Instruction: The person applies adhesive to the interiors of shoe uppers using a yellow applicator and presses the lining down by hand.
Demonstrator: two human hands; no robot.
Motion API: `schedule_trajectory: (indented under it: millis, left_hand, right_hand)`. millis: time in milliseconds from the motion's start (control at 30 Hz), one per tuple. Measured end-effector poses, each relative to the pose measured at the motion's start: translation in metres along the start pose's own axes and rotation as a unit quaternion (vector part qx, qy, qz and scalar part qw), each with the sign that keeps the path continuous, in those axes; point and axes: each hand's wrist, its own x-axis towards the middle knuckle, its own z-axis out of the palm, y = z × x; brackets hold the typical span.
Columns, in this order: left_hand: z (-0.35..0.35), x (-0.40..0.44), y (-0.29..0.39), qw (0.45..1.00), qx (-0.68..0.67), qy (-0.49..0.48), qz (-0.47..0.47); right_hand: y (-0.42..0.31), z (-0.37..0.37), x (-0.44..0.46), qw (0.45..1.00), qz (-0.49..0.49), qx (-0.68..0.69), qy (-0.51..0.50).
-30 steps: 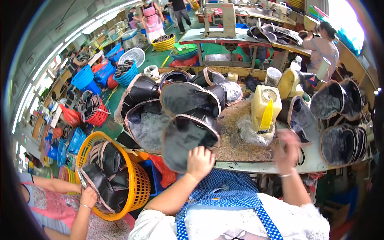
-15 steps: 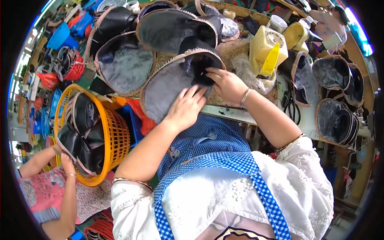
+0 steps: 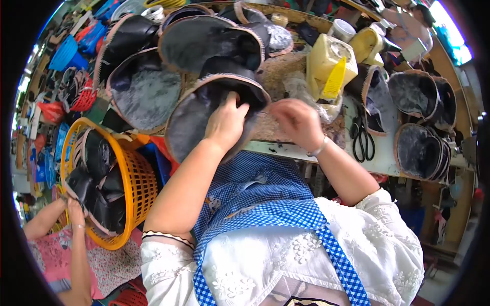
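A black boot upper (image 3: 185, 125) with a grey fleecy lining and a stitched pale edge lies at the near edge of the workbench, lining side up. My left hand (image 3: 225, 123) reaches into its hollow and grips it there; some of the fingers are hidden inside. Just right of the upper, apart from it, my right hand (image 3: 296, 121) hovers over the bench with its fingers curled. Motion blurs those fingers, and whether they hold anything cannot be made out. More lined uppers lie beyond, including a grey-lined one (image 3: 196, 45) and another at left (image 3: 148, 92).
A cream plastic container (image 3: 326, 56) with a yellow brush-like piece (image 3: 335, 79) stands behind my right hand. Black scissors (image 3: 363, 143) lie to its right, near stacked uppers (image 3: 416, 150). At left, a co-worker's hands (image 3: 74, 206) touch an orange basket (image 3: 138, 188) of black uppers.
My right hand has come off the boot upper and moved right. My left hand has gone deeper into the hollow, and the upper's front edge has turned. The whole view has shifted slightly.
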Motion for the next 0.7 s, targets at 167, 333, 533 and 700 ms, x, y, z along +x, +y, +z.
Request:
schedule_trajectory:
  millis: [167,333,533,700]
  left_hand:
    - [0.018,0.016,-0.011,0.985,-0.007,0.011,0.17]
    - [0.008,0.039,-0.02,0.985,-0.089,-0.076,0.123]
    - [0.012,0.062,-0.042,0.982,-0.144,-0.111,-0.045]
    - [0.006,0.072,-0.034,0.96,-0.174,-0.17,-0.141]
  right_hand:
    - [0.028,-0.093,-0.004,0.888,0.198,-0.327,0.256]
    - [0.051,-0.104,0.011,0.908,0.286,-0.274,0.136]
    - [0.047,-0.122,0.003,0.942,0.249,-0.169,0.148]
    - [0.069,-0.148,-0.033,0.922,0.338,-0.059,0.18]
